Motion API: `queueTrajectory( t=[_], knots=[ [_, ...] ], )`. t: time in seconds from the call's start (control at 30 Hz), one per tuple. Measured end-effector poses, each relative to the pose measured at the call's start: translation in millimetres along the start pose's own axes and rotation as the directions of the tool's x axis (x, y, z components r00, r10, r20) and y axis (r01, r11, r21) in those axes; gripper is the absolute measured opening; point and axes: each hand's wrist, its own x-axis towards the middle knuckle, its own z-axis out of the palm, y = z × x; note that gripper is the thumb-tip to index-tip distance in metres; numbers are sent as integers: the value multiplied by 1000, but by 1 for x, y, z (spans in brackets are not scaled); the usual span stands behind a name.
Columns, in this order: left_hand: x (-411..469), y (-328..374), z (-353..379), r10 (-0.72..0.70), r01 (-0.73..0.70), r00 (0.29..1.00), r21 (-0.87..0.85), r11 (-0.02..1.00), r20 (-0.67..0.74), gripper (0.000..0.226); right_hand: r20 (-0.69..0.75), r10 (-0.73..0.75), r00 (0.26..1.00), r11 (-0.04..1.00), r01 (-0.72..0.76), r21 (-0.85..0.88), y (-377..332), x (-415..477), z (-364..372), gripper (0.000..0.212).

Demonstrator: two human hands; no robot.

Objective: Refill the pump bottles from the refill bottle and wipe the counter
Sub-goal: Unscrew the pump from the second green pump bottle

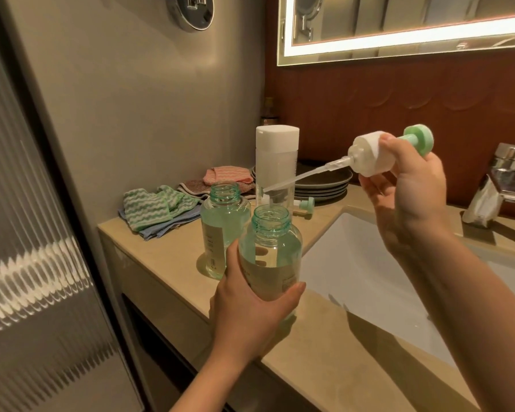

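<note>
- My left hand [250, 316]: grips green-tinted clear plastic bottle [272, 248], front worktop edge.
- My right hand [411, 197]: holds white-and-green pump head [372, 156], out.
- Striped cloths [152, 209], rear-left corner: wiping not begun, I judge.

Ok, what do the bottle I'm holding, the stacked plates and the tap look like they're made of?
The held bottle is probably clear, green-tinted plastic, given the moulded screw threads; glass can't be ruled out. The stacked plates look like glazed ceramic, dark with a dull sheen. The tap is polished chrome-look metal with mirror-bright reflections.
</note>
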Motion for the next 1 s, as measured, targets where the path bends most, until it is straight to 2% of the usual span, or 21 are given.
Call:
queueTrajectory(
  t=[0.2,0.47,0.6,0.67,0.8,1.0],
  knots=[
    [0,1,-1,-1,1,1000,-2,1000,-7,81,-66,86,994,993,-80,86,8,2,-3,65],
    [-1,3,-1,-22,23,1000,12,1000,-9,85,-263,63,963,988,-22,155,17,10,-10,62],
    [-1,1,-2,-76,75,997,38,996,22,103,-329,68,942,996,-46,74,36,17,-15,63],
    [-1,3,-2,-111,109,993,44,993,49,103,-343,101,934,994,-105,6,51,20,-16,64],
    [0,5,-5,-147,142,986,70,987,82,103,-345,172,923,963,-232,-140,82,27,-4,51],
    [2,10,-8,-173,163,980,96,982,96,99,-296,188,937,934,-264,-242,113,33,23,46]
  ],
)
